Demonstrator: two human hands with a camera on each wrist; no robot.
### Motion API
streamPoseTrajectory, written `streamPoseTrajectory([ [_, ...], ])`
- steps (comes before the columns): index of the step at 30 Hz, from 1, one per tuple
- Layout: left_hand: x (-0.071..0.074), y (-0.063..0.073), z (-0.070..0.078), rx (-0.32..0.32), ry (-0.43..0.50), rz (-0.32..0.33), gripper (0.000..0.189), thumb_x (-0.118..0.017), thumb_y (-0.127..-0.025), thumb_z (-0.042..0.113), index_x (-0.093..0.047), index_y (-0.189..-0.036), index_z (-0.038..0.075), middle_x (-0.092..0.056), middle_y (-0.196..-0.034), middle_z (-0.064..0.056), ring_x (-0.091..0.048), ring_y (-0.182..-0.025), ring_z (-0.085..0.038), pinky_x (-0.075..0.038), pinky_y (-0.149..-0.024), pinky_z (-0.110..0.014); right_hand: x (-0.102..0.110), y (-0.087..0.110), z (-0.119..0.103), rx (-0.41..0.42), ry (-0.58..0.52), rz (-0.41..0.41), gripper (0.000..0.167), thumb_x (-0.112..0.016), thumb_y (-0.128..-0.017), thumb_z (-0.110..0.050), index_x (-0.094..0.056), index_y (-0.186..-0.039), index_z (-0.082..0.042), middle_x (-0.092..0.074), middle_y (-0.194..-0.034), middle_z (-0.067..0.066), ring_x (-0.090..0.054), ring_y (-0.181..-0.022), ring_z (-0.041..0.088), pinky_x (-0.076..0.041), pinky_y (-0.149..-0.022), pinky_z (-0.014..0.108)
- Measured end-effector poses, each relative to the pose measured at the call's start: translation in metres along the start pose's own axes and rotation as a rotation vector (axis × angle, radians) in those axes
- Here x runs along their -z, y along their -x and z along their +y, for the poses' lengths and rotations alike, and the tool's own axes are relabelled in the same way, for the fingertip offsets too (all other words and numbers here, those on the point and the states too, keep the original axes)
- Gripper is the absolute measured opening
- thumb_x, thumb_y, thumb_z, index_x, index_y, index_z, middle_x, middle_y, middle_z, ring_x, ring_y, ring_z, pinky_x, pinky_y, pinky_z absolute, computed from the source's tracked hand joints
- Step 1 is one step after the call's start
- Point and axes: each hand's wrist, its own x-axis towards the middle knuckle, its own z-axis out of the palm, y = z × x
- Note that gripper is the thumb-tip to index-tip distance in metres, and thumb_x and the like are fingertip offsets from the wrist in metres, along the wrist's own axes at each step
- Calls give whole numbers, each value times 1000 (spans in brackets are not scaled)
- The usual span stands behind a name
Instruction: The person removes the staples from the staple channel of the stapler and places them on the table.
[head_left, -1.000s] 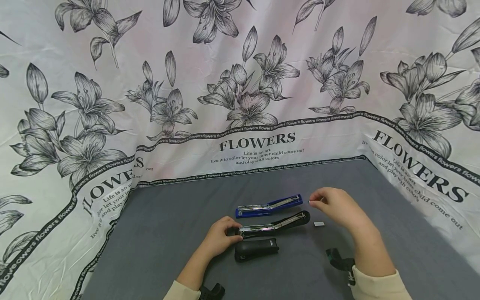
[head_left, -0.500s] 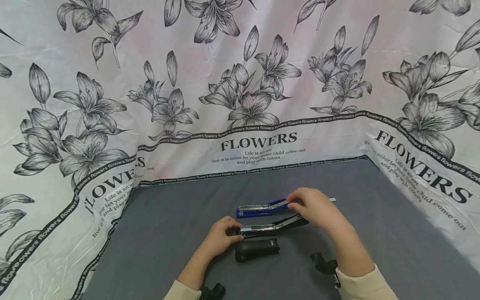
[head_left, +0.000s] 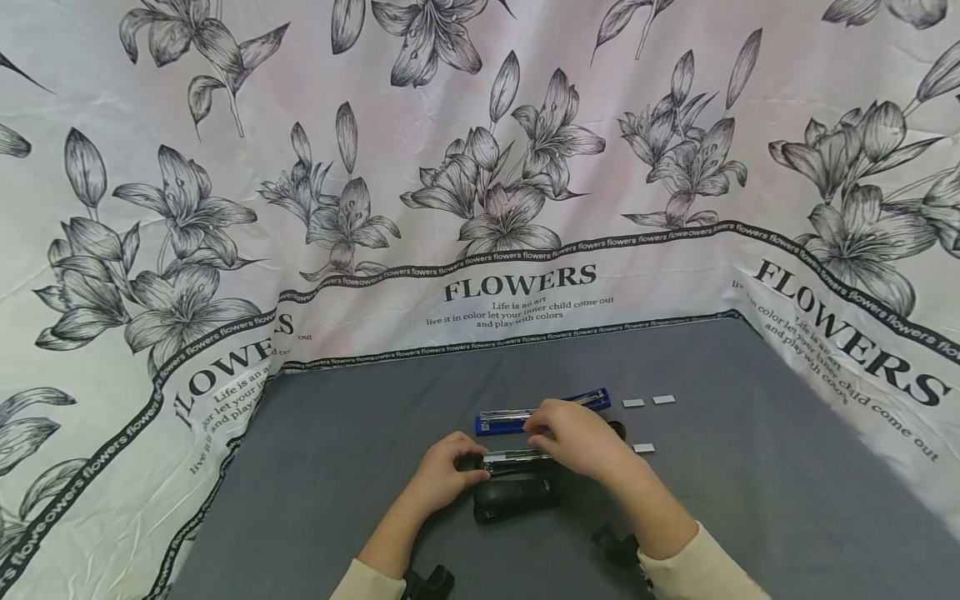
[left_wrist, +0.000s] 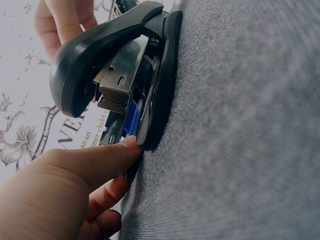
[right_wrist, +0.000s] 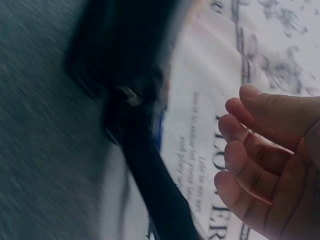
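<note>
Three staplers lie side by side. My left hand (head_left: 442, 475) pinches the left end of the middle one, a black stapler (head_left: 513, 457) opened out flat with its metal magazine facing up. Over that stapler's middle hovers my right hand (head_left: 588, 442), its fingers loosely bent; in the right wrist view these fingers (right_wrist: 237, 157) hold nothing. Behind lies an opened blue stapler (head_left: 495, 423), partly covered by the right hand. Nearest me is a black stapler (head_left: 516, 500) with its top down over its base; it fills much of the left wrist view, close beside my left thumb.
Two white staple strips, a left one (head_left: 633, 403) and a right one (head_left: 663, 400), lie right of the blue stapler. Another strip (head_left: 643, 448) lies right of the middle stapler. Grey cloth (head_left: 337, 433) covers the table; a flower-printed curtain (head_left: 525, 308) surrounds it.
My right hand has moved left from beside the blue stapler to over the middle one. A white strip at its fingertips earlier is gone; two strips now show there. The left hand stays put.
</note>
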Motion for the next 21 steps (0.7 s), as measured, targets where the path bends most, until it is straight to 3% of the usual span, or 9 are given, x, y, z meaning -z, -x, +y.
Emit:
streamPoseTrajectory([
  [7, -1, 0, -1, -3, 4, -2, 27, -86, -85, 20, -79, -110, 15, -63, -102, 9, -54, -88, -12, -45, -78, -32, -27, -4, -3, 83, 30, -74, 15, -74, -96, -16, -78, -109, -11, -64, -100, -3, -63, -88, 13, -53, -79, 37],
  [10, -1, 0, -2, -4, -1, 0, 27, -86, -85, 19, -79, -110, 15, -63, -102, 9, -54, -87, -12, -45, -77, -31, -35, -5, -3, 102, 48, -94, 14, -74, -95, -15, -79, -108, -11, -60, -96, -5, -58, -81, 9, -51, -73, 32],
  [16, 0, 0, -2, -9, 5, -7, 27, -86, -85, 19, -79, -110, 15, -63, -101, 9, -53, -85, -12, -44, -76, -31, -46, -5, -6, 109, 85, -69, 14, -76, -93, -15, -81, -105, -8, -49, -86, -6, -44, -68, 8, -42, -61, 28],
  [21, -1, 0, -3, -3, 10, -9, 27, -86, -85, 20, -79, -110, 15, -63, -101, 9, -53, -86, -11, -45, -76, -31, -48, -5, -7, 105, 52, -57, 14, -75, -94, -13, -80, -106, -7, -50, -87, -5, -45, -69, 8, -43, -63, 29],
])
